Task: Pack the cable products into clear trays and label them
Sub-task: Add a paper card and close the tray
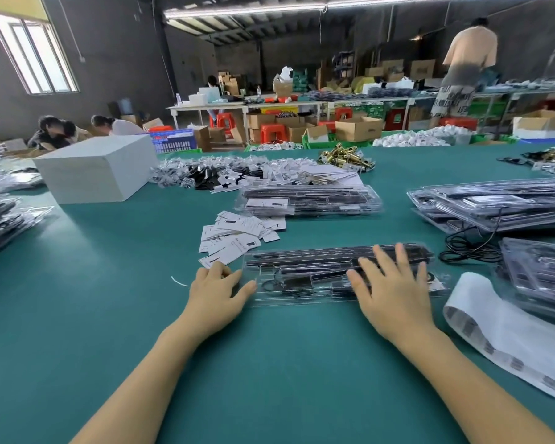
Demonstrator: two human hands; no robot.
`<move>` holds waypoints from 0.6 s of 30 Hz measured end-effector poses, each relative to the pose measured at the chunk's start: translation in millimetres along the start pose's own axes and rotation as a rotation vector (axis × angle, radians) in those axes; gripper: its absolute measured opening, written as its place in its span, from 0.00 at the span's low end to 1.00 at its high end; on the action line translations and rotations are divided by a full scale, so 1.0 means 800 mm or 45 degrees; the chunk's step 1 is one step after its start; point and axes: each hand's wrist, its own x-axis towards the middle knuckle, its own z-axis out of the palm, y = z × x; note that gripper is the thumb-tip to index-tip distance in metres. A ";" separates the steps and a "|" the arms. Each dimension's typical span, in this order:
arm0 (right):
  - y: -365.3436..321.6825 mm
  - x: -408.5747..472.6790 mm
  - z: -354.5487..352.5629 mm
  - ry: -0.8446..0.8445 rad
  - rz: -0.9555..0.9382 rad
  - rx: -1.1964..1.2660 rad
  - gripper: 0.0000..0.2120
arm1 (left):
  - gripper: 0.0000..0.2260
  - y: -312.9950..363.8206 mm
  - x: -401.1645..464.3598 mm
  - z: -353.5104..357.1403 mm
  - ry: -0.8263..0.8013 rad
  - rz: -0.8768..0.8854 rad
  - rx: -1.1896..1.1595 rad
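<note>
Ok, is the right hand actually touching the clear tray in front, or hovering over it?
Touching. The head view shows the right hand lying flat on top of the clear tray, fingers spread across its lid with no gap visible beneath them.

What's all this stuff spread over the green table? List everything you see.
Clear plastic tray with black cable parts: one, under both hands, near centre.
Filled clear trays: one stack, behind the centre tray.
More clear trays: several stacked, right side.
White paper cards: many, loose pile left of centre.
White label strip: one, near right.
White box: one, far left.
Gold metal parts: a heap, far centre.
Left hand: flat at the tray's left end.
Right hand: flat, fingers spread on the tray.
</note>
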 end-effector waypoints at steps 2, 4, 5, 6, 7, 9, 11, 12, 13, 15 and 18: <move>-0.003 -0.001 0.005 -0.109 -0.079 -0.030 0.35 | 0.20 0.004 0.000 0.004 0.005 0.024 0.126; -0.003 -0.001 0.007 -0.150 -0.091 -0.042 0.39 | 0.20 0.008 -0.001 0.006 0.035 0.001 0.156; -0.002 -0.001 0.005 -0.152 -0.086 -0.036 0.39 | 0.19 0.010 -0.001 0.007 0.052 -0.016 0.152; -0.002 -0.002 0.004 -0.154 -0.083 -0.035 0.39 | 0.19 0.011 -0.001 0.007 0.065 -0.028 0.155; -0.004 -0.004 0.001 -0.158 -0.085 -0.037 0.38 | 0.18 0.012 -0.001 0.008 0.071 -0.037 0.165; -0.010 -0.005 -0.008 -0.167 -0.113 -0.009 0.34 | 0.18 0.012 -0.002 0.009 0.076 -0.054 0.176; -0.013 -0.004 -0.029 -0.105 -0.156 0.116 0.25 | 0.18 0.011 -0.002 0.010 0.082 -0.075 0.172; -0.013 -0.001 -0.045 -0.054 -0.156 0.194 0.20 | 0.19 0.011 -0.002 0.009 0.091 -0.083 0.165; -0.009 0.003 -0.065 -0.008 -0.132 0.267 0.16 | 0.20 0.010 -0.002 0.009 0.104 -0.087 0.157; 0.007 0.009 -0.106 0.007 -0.064 0.358 0.14 | 0.20 0.010 -0.001 0.009 0.131 -0.084 0.138; 0.052 0.010 -0.149 -0.349 0.002 0.205 0.31 | 0.19 0.011 -0.001 0.010 0.175 -0.065 0.105</move>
